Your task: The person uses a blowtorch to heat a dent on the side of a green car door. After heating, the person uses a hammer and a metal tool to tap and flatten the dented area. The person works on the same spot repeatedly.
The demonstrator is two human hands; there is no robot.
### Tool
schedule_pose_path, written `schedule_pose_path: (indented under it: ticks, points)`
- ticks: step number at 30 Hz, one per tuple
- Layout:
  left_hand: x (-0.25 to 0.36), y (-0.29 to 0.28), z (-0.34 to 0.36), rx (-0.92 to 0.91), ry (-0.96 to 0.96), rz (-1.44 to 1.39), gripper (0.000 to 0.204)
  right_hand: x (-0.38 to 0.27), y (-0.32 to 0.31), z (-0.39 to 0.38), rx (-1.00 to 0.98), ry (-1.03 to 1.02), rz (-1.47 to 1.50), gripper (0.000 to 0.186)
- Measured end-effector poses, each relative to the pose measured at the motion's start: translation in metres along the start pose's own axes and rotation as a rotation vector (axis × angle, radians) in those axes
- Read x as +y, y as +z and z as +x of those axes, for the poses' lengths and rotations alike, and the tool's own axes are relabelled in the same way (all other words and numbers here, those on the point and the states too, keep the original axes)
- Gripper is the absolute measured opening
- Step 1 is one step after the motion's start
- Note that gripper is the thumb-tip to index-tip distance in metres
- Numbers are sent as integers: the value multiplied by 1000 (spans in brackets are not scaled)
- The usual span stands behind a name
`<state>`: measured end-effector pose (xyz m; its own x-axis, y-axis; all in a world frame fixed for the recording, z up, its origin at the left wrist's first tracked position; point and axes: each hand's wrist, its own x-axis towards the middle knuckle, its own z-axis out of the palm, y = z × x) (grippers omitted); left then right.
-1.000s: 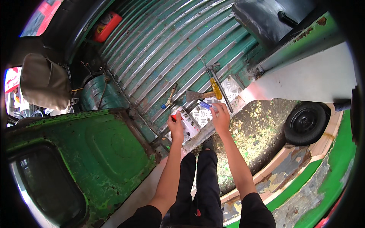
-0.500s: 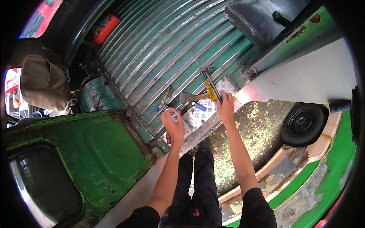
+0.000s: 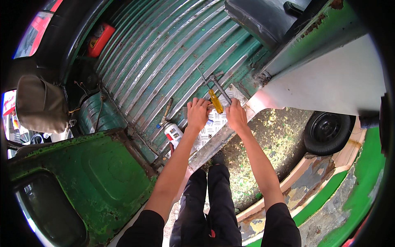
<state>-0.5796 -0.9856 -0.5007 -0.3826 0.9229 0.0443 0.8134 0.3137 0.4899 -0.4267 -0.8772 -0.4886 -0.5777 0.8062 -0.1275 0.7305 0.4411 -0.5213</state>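
Note:
My left hand (image 3: 198, 115) is closed over a scraper (image 3: 185, 113) with a wooden handle, hiding most of it; only an edge of the blade shows. The fingers of my right hand (image 3: 237, 117) are closed at the end of a hammer's grey handle (image 3: 222, 92); the hammer's head points away from me. Between my hands lies a screwdriver (image 3: 215, 101) with a yellow handle, its shaft pointing up and left. A blue lighter (image 3: 210, 122) shows partly beside my left hand. Left of my left wrist lies a white gas canister (image 3: 173, 133) with a torch nozzle (image 3: 167, 110).
The tools lie on a patterned metal plate (image 3: 205, 136) at the sill of a ribbed green vehicle floor (image 3: 156, 61). A green door (image 3: 111, 168) stands at left, a white panel (image 3: 317, 78) at right. Paint flakes (image 3: 263, 144) litter the ground near a wheel (image 3: 329, 132).
My left hand has let go of the gas canister and moved right and up onto the scraper. My right hand stays at the hammer's handle. The view has shifted slightly.

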Motion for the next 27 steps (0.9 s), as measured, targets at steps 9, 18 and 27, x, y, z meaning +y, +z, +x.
schedule_pose_path:
  ticks: [9,18,27]
  points:
    - [-6,-39,-16,224,-137,-359,28,-17,-42,-24,-4,209,319,27]
    - [30,-143,-45,247,-309,-1688,34,-51,-133,-136,302,234,739,19]
    - [179,-235,-106,-220,-142,-1775,25,-91,-246,-293,368,574,1172,24]
